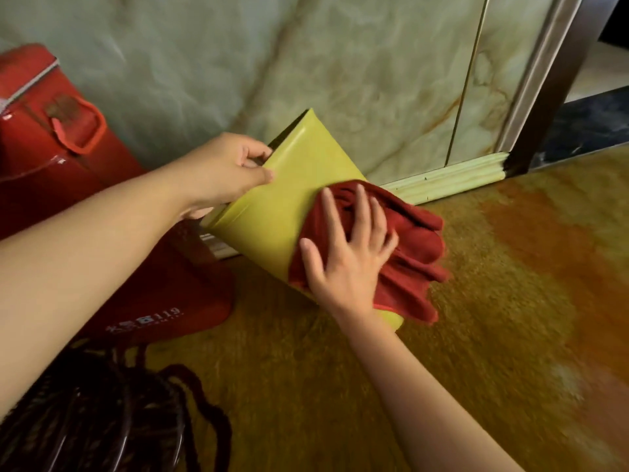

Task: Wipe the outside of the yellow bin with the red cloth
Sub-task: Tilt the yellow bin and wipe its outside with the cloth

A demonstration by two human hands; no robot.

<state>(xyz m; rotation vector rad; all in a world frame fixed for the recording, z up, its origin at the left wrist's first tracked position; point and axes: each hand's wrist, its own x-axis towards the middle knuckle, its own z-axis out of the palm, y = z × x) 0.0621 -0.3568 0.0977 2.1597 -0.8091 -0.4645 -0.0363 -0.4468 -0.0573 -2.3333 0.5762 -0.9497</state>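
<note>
Writing: white print on the base of the red box (160, 301) at lower left ends in the digits "119"; the characters before them are too blurred to read. No label shows on the bin (272, 216) or cloth (408, 253).

Bin: yellow, tipped over on its side, mouth toward upper left, base toward lower right. It sits low over the mottled orange-yellow floor (476, 301), close to the marble-look wall (306, 63) and pale skirting (452, 178). Whether the base touches the floor cannot be told; the cloth and right wrist cover that end.

Left hand (221, 172): fingers curled over the bin's rim, thumb on the outer face, fingertips inside the opening and hidden. It grips the bin.

Right hand (350, 260): fingers spread flat, palm pressing the red cloth against the bin's outer side near the base. It is not clenched on the cloth. The cloth is bunched, folds hanging off the bin's right edge.

Hard to make out: right hand, cloth and floor smeared by motion blur. The red box is cut off at the left edge, its handle (78, 131) visible on the upper part. Dark braided hair (102, 413) fills the lower left corner. A dark door frame (561, 80) runs off the top right
</note>
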